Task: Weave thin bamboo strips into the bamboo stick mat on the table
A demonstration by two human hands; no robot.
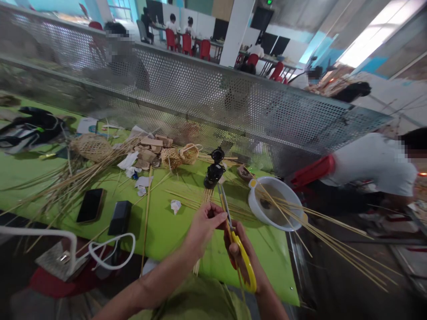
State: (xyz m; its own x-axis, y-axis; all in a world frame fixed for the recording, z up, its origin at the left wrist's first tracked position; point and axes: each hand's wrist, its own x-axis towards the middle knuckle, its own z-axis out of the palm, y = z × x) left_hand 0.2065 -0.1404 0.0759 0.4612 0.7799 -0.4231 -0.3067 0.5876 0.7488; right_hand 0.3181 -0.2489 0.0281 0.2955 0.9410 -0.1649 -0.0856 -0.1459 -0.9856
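My right hand (245, 249) is closed around yellow-handled scissors (246, 262), whose blades point away from me over the green table (173, 246). Beside the blades, the fingers of my left hand (208, 222) pinch a thin bamboo strip (240, 282) that hangs down past the scissors. Just beyond my hands lies a bundle of pale strips (208, 194), partly covered by a black round object (213, 175) with an open lid. The exact spot where the blades meet the strip is hard to make out.
A white basin (260, 212) with water and long strips (336, 249) stands at right. Small woven baskets (171, 158), wood blocks (147, 155), a phone (90, 205) and a black box (120, 218) lie left. A perforated metal screen (187, 98) borders the far edge. A person in a white shirt (370, 164) sits right.
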